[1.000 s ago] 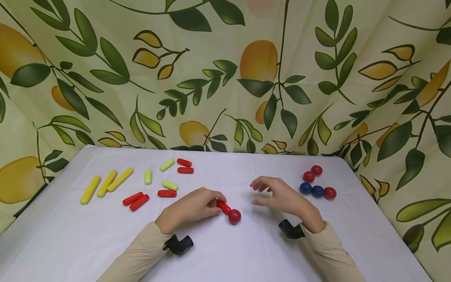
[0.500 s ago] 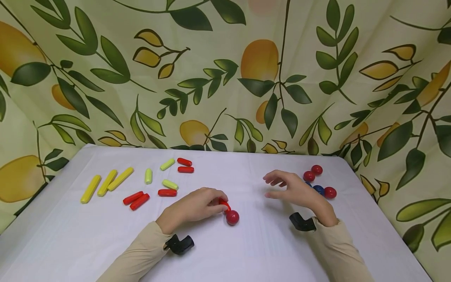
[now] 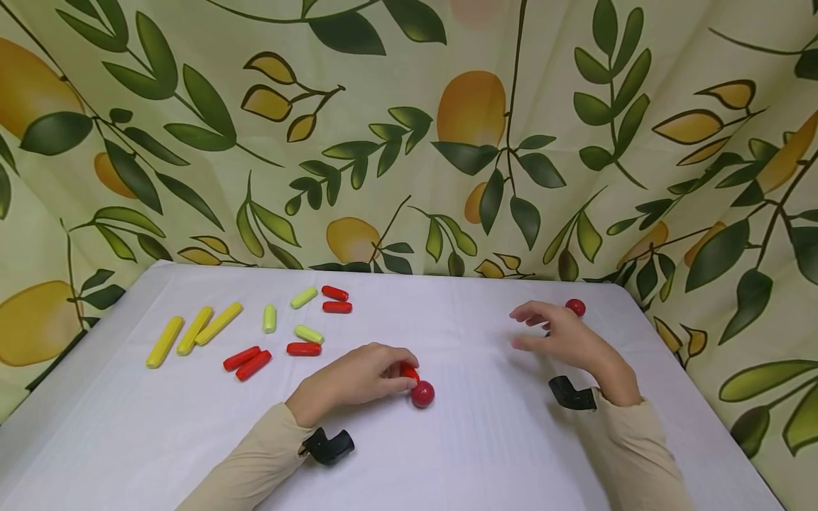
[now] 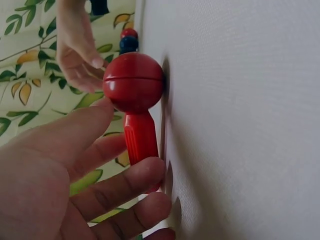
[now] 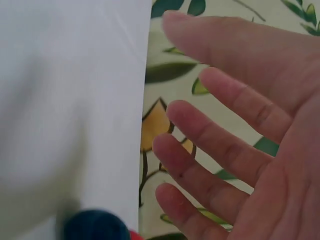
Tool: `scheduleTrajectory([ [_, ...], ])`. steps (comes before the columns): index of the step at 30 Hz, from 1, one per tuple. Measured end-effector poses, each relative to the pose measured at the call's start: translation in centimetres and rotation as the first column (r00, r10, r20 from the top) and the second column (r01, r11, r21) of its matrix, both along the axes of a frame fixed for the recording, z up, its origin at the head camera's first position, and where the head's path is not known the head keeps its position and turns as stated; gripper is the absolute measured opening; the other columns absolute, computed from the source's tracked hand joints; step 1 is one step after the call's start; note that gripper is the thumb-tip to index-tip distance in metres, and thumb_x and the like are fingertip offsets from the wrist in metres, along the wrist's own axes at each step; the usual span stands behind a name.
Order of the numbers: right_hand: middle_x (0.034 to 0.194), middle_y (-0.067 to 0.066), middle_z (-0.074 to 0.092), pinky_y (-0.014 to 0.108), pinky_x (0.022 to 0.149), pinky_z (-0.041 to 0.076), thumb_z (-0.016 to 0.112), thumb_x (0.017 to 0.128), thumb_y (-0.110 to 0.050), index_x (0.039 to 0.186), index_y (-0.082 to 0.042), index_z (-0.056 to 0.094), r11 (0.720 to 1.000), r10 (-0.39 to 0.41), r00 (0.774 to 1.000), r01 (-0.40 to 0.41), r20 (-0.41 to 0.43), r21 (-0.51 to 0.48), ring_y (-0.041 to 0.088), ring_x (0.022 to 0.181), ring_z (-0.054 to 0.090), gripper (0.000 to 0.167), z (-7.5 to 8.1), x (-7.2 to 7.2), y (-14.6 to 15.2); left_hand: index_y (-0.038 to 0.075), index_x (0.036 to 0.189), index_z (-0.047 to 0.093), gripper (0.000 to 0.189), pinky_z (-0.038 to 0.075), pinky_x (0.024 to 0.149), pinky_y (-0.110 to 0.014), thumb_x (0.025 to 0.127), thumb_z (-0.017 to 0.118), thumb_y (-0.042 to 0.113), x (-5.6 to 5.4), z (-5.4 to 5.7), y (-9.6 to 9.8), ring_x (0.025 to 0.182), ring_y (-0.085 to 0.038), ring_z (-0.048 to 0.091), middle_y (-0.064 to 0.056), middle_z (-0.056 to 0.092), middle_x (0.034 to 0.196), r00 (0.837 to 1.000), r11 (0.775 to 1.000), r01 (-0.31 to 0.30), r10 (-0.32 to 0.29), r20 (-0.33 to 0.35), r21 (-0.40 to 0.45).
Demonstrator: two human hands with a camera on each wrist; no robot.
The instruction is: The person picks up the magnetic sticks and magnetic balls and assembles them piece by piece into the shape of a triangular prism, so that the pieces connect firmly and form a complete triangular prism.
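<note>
- Holding, item one: our left hand (image 3: 354, 376), near the middle of the desk (image 3: 486, 454), its grip pinching a short red stick (image 4: 141, 137) between thumb and fingers.
- Red ball (image 3: 422, 394), one: at the far end of the held stick and touching it, just beyond our left fingertips; how firmly the two are joined we cannot tell.
- Right hand (image 3: 565, 337), one: over the right part of the desk, grip spread, fingers apart and slightly bent, with nothing between them.
- Second red ball (image 3: 575, 307): on the desk behind our right hand, near the far right corner.
- Blue ball (image 5: 95, 225), one: at the lower edge of the right wrist view, with a sliver of red beside it; our hand mostly hides this spot in the head view.
- Yellow sticks (image 3: 164, 342), three: lying at the left of the desk, the longest of the lot, two of them close together.
- Light green sticks (image 3: 270, 319), three: between the yellow ones and our left hand, lying apart from one another.
- Loose red sticks (image 3: 253, 365), five: two side by side nearest us, one just in front of a green stick, two farther back.
- Patterned curtain (image 3: 377, 170), leaves and orange fruit: behind the desk.
</note>
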State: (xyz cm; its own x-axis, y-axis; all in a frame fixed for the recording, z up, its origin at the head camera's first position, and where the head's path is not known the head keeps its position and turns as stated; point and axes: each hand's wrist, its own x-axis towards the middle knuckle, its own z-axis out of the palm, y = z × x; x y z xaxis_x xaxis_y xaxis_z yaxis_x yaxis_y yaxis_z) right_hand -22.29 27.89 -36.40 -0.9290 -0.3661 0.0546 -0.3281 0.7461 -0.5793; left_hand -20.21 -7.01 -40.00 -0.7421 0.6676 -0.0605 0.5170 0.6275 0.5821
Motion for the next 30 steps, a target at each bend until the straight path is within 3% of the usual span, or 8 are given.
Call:
scheduleTrajectory([
  [18,0.119,0.022,0.065,0.059,0.1,0.046,0.081,0.08,-0.012,0.118,0.001,0.064,0.992,-0.086,0.994,0.079,0.071,0.103,0.046,0.117,0.056,0.044,-1.0,-0.6,2.4,0.019,0.122,0.068,0.032,0.047,0.072,-0.019,0.092,0.071,0.029,0.8,0.3,1.1,0.075,-0.003,0.054,0.013,0.062,0.077,0.998,0.999,0.032,-0.033,0.05,0.017],
  [24,0.118,0.024,0.064,0.057,0.097,0.049,0.078,0.079,0.0,0.117,0.002,0.064,0.988,-0.116,0.986,0.101,0.121,0.118,0.044,0.112,0.057,0.04,-1.5,-0.8,2.7,0.021,0.12,0.07,0.03,0.048,0.076,-0.018,0.092,0.071,0.031,1.0,0.4,1.2,0.083,-0.003,0.055,0.014,0.065,0.091,0.998,0.999,0.036,-0.036,0.058,0.011],
  [30,0.113,0.023,0.066,0.055,0.095,0.051,0.077,0.081,0.0,0.115,0.003,0.064,0.987,-0.122,0.987,0.11,0.102,0.114,0.038,0.105,0.061,0.037,-2.0,-1.0,2.5,0.024,0.115,0.072,0.023,0.047,0.073,-0.018,0.092,0.07,0.026,0.9,0.3,1.1,0.078,-0.003,0.055,0.015,0.062,0.085,0.996,0.998,0.05,-0.052,0.068,0.029],
])
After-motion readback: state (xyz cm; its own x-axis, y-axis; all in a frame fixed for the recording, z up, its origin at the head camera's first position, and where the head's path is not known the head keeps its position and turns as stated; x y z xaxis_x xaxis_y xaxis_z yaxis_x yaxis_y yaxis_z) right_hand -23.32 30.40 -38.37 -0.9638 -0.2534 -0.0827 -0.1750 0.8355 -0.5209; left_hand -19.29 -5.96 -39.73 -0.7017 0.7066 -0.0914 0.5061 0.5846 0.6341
